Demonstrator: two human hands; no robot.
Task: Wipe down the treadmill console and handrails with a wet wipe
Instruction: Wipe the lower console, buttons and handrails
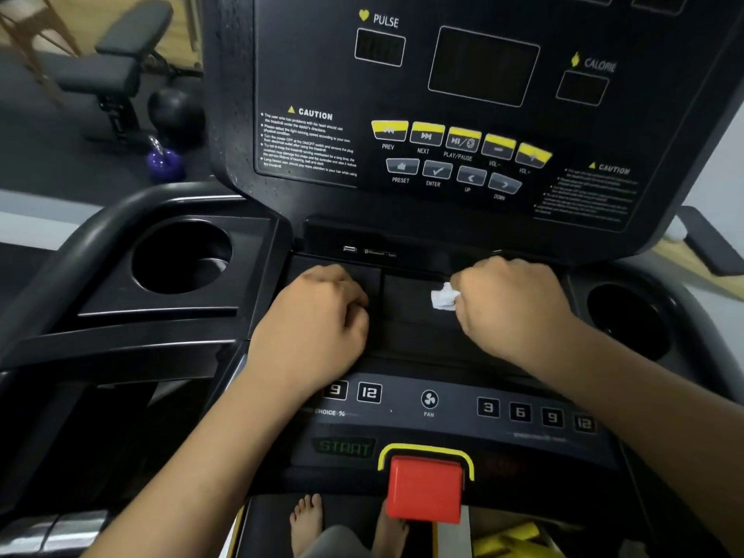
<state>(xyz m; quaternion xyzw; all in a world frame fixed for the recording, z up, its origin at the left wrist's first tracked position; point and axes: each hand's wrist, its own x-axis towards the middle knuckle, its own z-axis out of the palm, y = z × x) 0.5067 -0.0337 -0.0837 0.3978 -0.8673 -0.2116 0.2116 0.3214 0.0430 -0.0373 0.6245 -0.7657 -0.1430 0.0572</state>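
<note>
The black treadmill console (pixel 463 94) fills the upper view, with dark displays and yellow and grey buttons. Below it lies a flat black tray (pixel 406 316). My right hand (pixel 511 308) grips a crumpled white wet wipe (pixel 443 296) against the tray's right half. My left hand (pixel 318 320) rests on the tray's left half with its fingers curled under and nothing visible in it. The left handrail (pixel 80 243) curves along the left side.
Cup holders sit at the left (pixel 181 255) and right (pixel 628 316) of the tray. A red safety key (pixel 424 489) juts out below the speed buttons (pixel 535 414). A weight bench (pixel 116 58), a black ball and a purple kettlebell (pixel 165 161) stand on the floor beyond.
</note>
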